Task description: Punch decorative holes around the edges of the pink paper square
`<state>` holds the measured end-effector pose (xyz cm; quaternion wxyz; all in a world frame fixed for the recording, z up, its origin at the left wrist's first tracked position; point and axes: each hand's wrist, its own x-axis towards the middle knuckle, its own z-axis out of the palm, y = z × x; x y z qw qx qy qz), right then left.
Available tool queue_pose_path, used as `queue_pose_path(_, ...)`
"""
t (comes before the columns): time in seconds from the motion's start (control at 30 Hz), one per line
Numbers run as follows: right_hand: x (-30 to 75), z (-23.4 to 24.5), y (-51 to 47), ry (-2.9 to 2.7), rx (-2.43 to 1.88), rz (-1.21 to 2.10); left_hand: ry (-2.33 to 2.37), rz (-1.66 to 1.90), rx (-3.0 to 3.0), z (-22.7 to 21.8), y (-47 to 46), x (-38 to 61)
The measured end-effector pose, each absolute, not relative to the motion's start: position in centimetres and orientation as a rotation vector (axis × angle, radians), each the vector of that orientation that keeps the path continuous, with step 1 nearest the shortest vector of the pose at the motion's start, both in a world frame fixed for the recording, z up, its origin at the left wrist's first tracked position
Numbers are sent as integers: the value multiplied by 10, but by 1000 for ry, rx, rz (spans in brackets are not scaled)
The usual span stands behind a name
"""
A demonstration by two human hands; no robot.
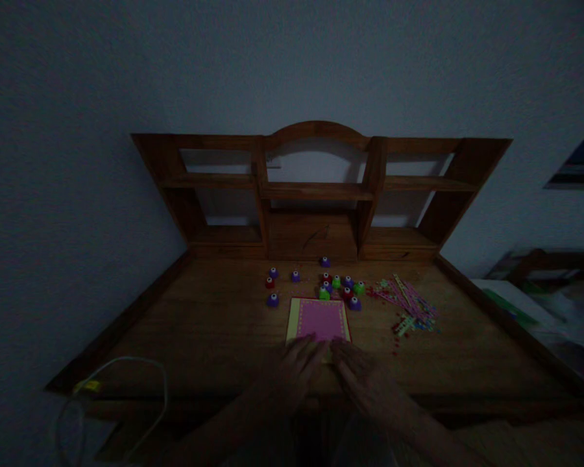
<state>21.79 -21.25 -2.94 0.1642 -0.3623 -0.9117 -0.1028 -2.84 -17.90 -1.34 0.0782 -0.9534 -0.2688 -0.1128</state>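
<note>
A pink sheet (321, 319) with a yellow dotted border lies flat on the wooden desk, with a pale yellow strip along its left side and a red edge at the right. My left hand (299, 363) rests on its near left part, fingers stretched out. Over the near right corner lies my right hand (357, 366), its fingers also extended and flat. Just beyond the sheet sit several small one-eyed pieces in purple, green and red, among them a green piece (324, 294) and a purple piece (355, 303) close to its far edge.
Pink and yellow strips (409, 299) lie in a pile at the right, with small coloured bits scattered around. A wooden shelf unit (316, 191) stands along the desk's back. A white cable (163, 383) loops over the front left edge. A chair (540, 266) is at the far right.
</note>
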Motion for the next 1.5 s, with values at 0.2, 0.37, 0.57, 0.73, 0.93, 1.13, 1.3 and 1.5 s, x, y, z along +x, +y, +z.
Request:
queue_pose_path(0.2, 225, -25, -213, -2584, -1042, -204, -840, -322, -2923, -9, -178, -30)
queue_pose_path(0.37, 234, -15, -217, -2597, -1131, -67, -909, -435, -2944, -20, -176, -40)
queue_pose_path(0.57, 245, -18, -219, -2601, -1154, -33, -973, -446, -2955, -20, -177, -58)
queue_pose_path(0.73, 249, -18, -223, -2559, -1192, 23, -1065, -513, -2977, -17, -180, -75)
queue_pose_path(0.93, 244, -1, -221, -2343, -1220, 184, -1239, -687, -3056, -7, -183, -97)
queue_pose_path(1.13, 208, 20, -177, -1902, -1211, 448, -1765, -1488, -2936, -6, -139, -85)
queue_pose_path(1.3, 172, 2, -125, -2000, -929, 835, -1643, -1815, -3202, -22, -94, -52)
queue_pose_path(1.5, 157, -31, -103, -1967, -838, 1003, -1500, -1643, -3215, -33, -84, -49)
